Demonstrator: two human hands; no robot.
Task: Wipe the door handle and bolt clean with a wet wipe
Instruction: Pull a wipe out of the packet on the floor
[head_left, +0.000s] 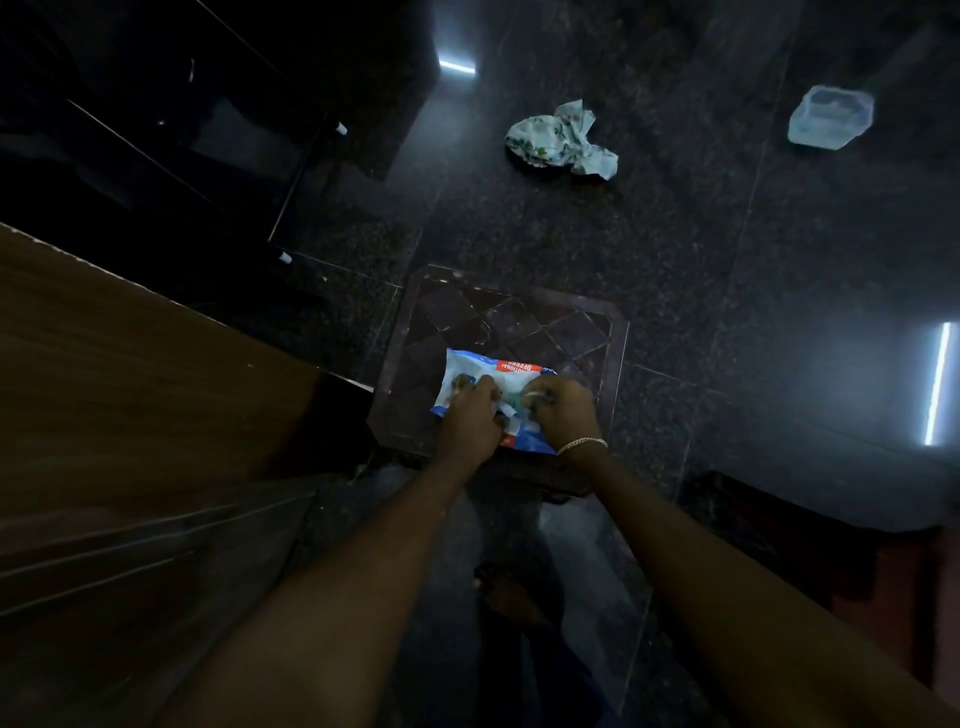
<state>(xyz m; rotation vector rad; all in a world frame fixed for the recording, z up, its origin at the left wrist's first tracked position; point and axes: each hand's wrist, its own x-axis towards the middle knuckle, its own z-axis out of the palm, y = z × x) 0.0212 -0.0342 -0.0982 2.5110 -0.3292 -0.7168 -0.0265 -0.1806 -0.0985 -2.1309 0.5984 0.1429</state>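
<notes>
A blue and white wet wipe pack (485, 378) with a red strip lies flat on a small dark stool (519, 317) on the floor below me. My left hand (470, 421) presses on the pack's left half, fingers curled over it. My right hand (563, 410), with a silver bracelet at the wrist, pinches at the middle of the pack, where something white shows between the two hands. Whether that is a wipe or the flap I cannot tell. The door handle and bolt are not visible.
A wooden door or panel (130, 374) runs along the left. On the dark granite floor lie a crumpled patterned cloth (558, 143) and a clear plastic container (830, 117) farther off. A dark shelf frame (208, 130) stands upper left. My foot (511, 592) is below the stool.
</notes>
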